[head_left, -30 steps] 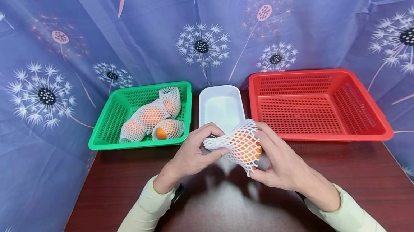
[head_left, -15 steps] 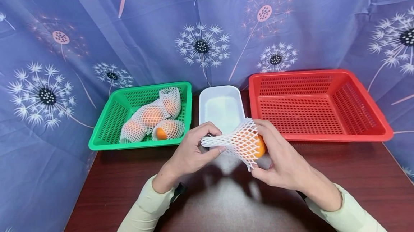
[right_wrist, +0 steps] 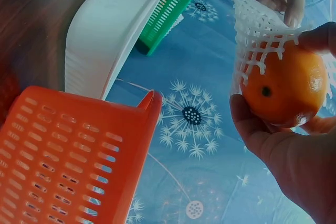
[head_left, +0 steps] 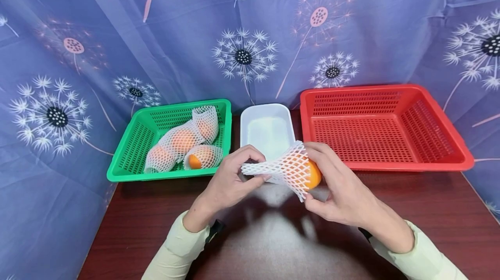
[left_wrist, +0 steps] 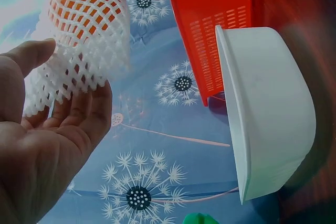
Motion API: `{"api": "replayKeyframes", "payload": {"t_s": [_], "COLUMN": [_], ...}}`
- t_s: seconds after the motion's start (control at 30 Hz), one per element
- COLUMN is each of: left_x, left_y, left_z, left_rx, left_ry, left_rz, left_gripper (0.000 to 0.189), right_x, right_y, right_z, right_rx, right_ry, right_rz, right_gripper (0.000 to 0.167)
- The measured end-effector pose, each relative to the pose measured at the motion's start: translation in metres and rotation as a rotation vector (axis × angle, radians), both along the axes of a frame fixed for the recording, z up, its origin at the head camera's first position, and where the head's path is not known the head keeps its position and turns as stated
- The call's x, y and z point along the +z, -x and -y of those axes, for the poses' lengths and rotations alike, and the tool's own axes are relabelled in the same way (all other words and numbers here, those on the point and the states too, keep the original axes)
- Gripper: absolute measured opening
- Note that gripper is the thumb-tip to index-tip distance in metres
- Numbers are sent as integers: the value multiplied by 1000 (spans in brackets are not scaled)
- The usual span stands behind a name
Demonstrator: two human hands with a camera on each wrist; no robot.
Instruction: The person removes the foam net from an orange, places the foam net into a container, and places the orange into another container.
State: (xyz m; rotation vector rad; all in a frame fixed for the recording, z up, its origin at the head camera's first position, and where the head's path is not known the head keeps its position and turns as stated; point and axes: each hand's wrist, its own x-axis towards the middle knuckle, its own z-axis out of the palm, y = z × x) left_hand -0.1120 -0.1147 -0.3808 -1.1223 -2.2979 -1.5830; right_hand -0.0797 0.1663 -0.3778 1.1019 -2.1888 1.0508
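Near the white tray [head_left: 268, 134], the left hand [head_left: 228, 184] pinches the net sleeve [head_left: 292, 168] by its tail, likely anchoring it. The right hand [head_left: 341, 193] curls round the orange [head_left: 315, 176], partly out at the sleeve's flared mouth.

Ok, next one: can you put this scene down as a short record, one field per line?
Left hand: pinches the narrow end of the white foam net
Right hand: grips the orange at the net's wide end
Orange: partly inside the net, bare end sticking out
Green basket: on the left, holds four netted fruits
White tray: between the two baskets
Red basket: on the right
Table: dark reddish
Backdrop: blue cloth, dandelion print
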Motion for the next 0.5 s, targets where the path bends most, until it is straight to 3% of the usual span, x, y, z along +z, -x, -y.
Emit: {"api": "replayKeyframes", "payload": {"t_s": [0.17, 0.5], "left_x": [-1, -3], "left_y": [2, 3], "left_z": [1, 1], "left_rx": [35, 117], "left_ry": [9, 59], "left_rz": [-6, -20], "left_gripper": [24, 21], "right_x": [-1, 5], "right_y": [2, 4], "right_z": [-1, -9], "right_rx": [-12, -33], "right_ry": [5, 14], "right_rz": [-27, 7], "right_gripper": [78, 81]}}
